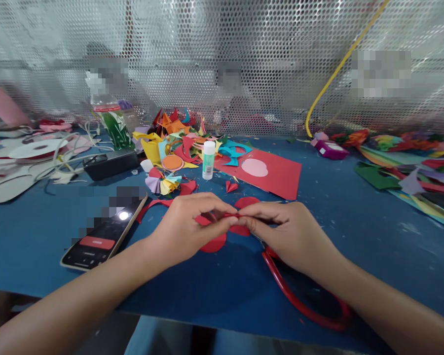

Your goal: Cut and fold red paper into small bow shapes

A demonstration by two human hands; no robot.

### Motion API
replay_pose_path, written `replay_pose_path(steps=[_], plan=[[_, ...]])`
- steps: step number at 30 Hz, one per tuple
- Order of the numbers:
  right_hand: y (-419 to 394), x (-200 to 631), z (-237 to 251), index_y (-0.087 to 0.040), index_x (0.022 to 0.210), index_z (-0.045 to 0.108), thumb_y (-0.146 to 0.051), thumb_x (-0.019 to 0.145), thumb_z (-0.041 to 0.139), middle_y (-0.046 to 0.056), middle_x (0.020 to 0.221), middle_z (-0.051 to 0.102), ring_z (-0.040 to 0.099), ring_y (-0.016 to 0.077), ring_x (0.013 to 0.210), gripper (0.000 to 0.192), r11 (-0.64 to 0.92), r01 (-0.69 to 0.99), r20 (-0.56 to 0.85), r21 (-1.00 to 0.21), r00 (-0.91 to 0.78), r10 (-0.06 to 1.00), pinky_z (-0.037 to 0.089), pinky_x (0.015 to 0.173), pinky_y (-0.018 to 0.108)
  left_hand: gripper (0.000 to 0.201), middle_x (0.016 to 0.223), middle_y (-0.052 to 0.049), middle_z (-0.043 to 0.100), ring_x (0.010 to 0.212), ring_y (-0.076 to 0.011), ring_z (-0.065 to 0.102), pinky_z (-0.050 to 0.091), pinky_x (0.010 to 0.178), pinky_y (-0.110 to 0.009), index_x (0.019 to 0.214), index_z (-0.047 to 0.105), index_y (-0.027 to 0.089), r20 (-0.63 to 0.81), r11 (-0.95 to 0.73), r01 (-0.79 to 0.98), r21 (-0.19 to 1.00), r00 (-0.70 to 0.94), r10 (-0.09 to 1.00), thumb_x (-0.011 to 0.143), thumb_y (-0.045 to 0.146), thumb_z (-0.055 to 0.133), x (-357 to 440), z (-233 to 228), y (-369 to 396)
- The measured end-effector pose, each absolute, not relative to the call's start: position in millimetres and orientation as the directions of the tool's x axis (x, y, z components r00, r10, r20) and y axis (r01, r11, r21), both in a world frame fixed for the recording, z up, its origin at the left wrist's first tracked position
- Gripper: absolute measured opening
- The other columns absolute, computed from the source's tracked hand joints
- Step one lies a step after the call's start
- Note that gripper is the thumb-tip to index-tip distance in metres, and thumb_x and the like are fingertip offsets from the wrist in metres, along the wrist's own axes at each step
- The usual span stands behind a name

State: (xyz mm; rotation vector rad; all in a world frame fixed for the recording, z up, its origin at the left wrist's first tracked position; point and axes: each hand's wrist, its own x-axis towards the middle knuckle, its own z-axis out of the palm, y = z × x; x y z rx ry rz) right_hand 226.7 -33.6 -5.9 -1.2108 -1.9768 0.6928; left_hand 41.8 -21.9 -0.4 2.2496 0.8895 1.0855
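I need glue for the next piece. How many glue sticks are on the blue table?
1. A white glue stick with a green label stands upright behind the hands, beside the flat red paper sheet. Others may be hidden under the coloured paper scraps.

Red paper piece [214, 241] mostly hidden under left hand [187, 229] and right hand [288, 231]. Scissors [299, 301] blades covered by right hand. Phone [103, 231] top blurred. Forearms cut off by bottom edge. Figures behind mesh screen [244, 49] blurred.
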Motion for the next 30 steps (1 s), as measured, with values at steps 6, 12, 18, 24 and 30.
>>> replay_pose_path(steps=[6, 12, 18, 24, 30], plan=[[-26.2, 227.2, -15.9, -0.023, 0.094, 0.067, -0.027, 0.077, 0.061, -0.002, 0.078, 0.072, 0.067, 0.0155, 0.073, 0.018, 0.321, 0.407, 0.187, -0.855, -0.334, 0.924, 0.05, 0.063, 0.024, 0.012, 0.075, -0.002, 0.071, 0.067, -0.0115, 0.062, 0.049, 0.06, -0.02, 0.08, 0.072, 0.017, 0.477, -0.609, 0.379, 0.697, 0.39, 0.788, 0.08, 0.018, 0.06, 41.3, -0.2, -20.5], [-24.8, 228.1, -13.0, -0.019, 0.074, 0.067, -0.035, 0.079, 0.059, -0.002, 0.069, 0.069, 0.064, 0.0147, 0.064, 0.018, 0.285, 0.426, 0.151, -0.859, -0.322, 0.935, 0.047, 0.054, 0.023, 0.017, 0.076, -0.003, 0.07, 0.062, -0.0105, 0.06, 0.045, 0.05, -0.018, 0.084, 0.071, 0.017, 0.379, -0.497, 0.383, 0.779, 0.343, 0.859, 0.081, 0.028, 0.059, 43.7, 0.7, -19.6], [0.0, 245.5, -18.3, -0.022, 0.099, 0.068, -0.032, 0.082, 0.054, 0.003, 0.088, 0.073, 0.068, 0.0194, 0.079, 0.024, 0.376, 0.592, 0.364, -0.713, -0.147, 0.92, 0.053, 0.07, 0.03, 0.042, 0.116, -0.008, 0.061, 0.103, -0.022, 0.057, 0.047, 0.085, -0.034, 0.118, 0.056, 0.019, 0.146, -0.424, 0.644, 0.637, 0.439, 0.886, 0.083, 0.043, 0.051, 35.2, -8.5, -12.4], [19.9, 263.9, -28.0, -0.021, 0.102, 0.069, -0.018, 0.082, 0.047, 0.005, 0.112, 0.066, 0.061, 0.0253, 0.104, 0.03, 0.368, 0.903, 0.411, -0.221, -0.256, 0.875, 0.049, 0.087, 0.04, 0.061, 0.126, -0.011, 0.052, 0.117, -0.0311, 0.046, 0.039, 0.094, -0.042, 0.114, 0.056, 0.017, -0.054, -0.504, 0.77, 0.391, 0.566, 0.823, 0.064, 0.049, 0.068, 23.8, -13.4, -8.3], [14.3, 257.7, -30.5, -0.023, 0.086, 0.071, -0.017, 0.077, 0.048, 0.002, 0.093, 0.073, 0.068, 0.0248, 0.085, 0.026, 0.396, 0.897, 0.337, -0.197, -0.317, 0.886, 0.056, 0.07, 0.039, 0.012, 0.092, -0.005, 0.066, 0.086, -0.0222, 0.061, 0.045, 0.074, -0.033, 0.086, 0.062, 0.018, 0.057, -0.445, 0.741, 0.503, 0.485, 0.873, 0.074, 0.019, 0.058, 26.7, -6.7, -7.0]])
